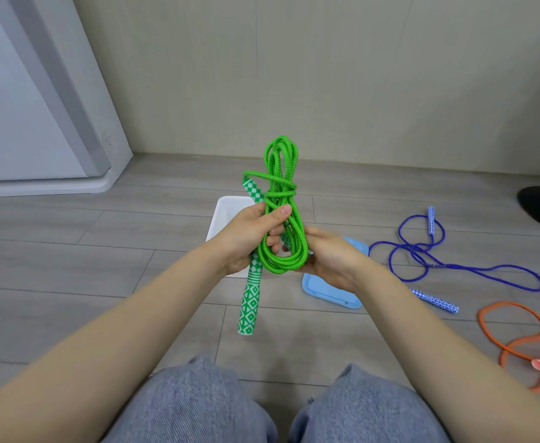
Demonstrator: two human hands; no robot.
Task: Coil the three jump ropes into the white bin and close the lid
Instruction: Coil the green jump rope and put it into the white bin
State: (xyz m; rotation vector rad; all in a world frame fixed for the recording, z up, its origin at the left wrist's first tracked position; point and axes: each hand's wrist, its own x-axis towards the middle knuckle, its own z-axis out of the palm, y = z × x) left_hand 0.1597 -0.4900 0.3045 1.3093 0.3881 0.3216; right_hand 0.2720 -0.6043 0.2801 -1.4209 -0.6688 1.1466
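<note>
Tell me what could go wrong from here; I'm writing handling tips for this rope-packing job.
1. The green rope is a loose bundle held between the left hand and right hand; its tall loops could spring apart on release.
2. Its long handle hangs below the coil and may catch the white bin rim.
3. The blue lid lies on the floor close under the hands, where it might get knocked aside.
</note>
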